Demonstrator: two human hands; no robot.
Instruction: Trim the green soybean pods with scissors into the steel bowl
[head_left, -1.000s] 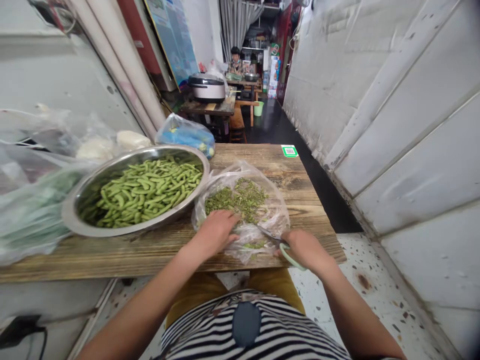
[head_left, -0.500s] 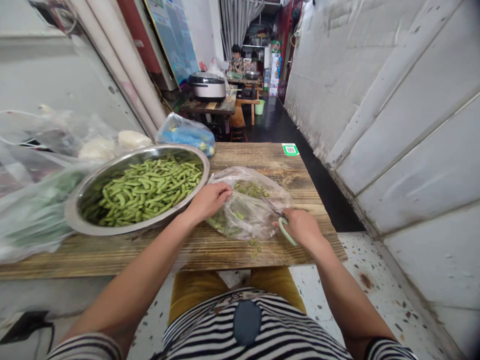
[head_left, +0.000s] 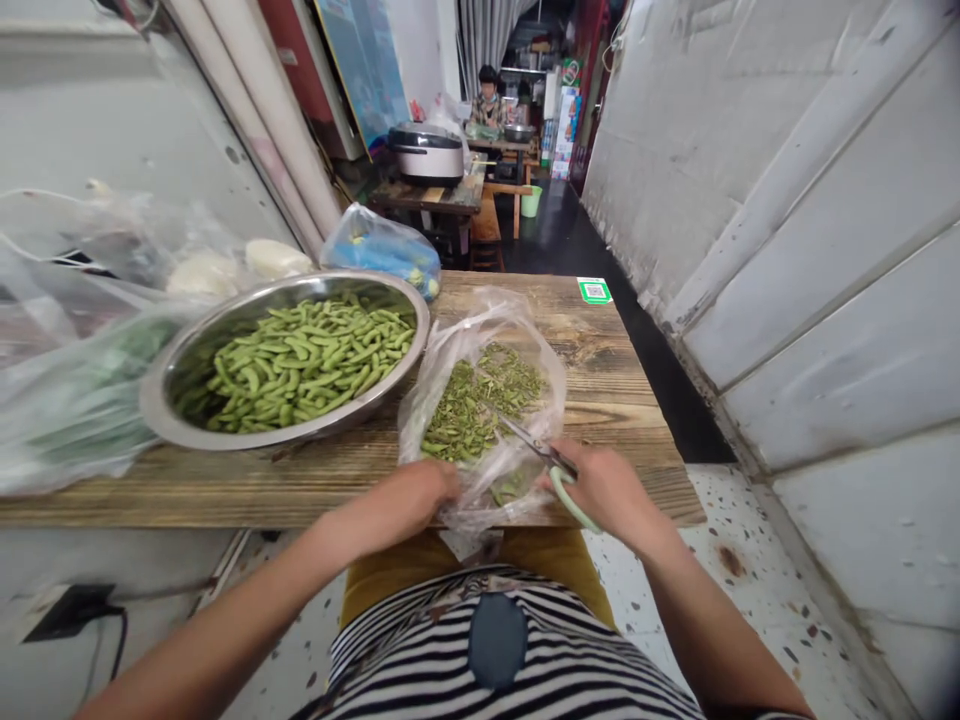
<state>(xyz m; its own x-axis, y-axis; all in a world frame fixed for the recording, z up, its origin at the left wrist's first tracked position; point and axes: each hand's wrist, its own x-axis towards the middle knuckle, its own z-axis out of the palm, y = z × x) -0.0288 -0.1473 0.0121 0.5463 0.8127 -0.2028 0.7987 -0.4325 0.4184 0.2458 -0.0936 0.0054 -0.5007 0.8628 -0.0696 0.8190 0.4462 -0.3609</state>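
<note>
A clear plastic bag [head_left: 551,385] lies spread on the wooden table, its mouth wide and green trimmings [head_left: 480,395] showing inside. My left hand [head_left: 424,492] is closed on the bag's near edge, close to the table's front. In my right hand [head_left: 604,480] are scissors [head_left: 564,478] with pale green handles; their blades point up and left over the bag. Some fingers of that hand also touch the bag's right side. Left of the bag stands a large steel bowl [head_left: 157,400] full of green bean pods [head_left: 300,365].
Plastic bags [head_left: 82,400] of produce crowd the table's left end. A blue-tinted bag [head_left: 382,250] sits behind the bowl. On the wooden table [head_left: 630,400], a green QR card [head_left: 595,291] lies at the far right corner. Farther back are a cooker [head_left: 426,155] and a seated person [head_left: 489,105].
My left hand has moved toward the table's front edge, drawing the bag's near side with it. The bag has opened out and more trimmings show. The scissors remain in my right hand.
</note>
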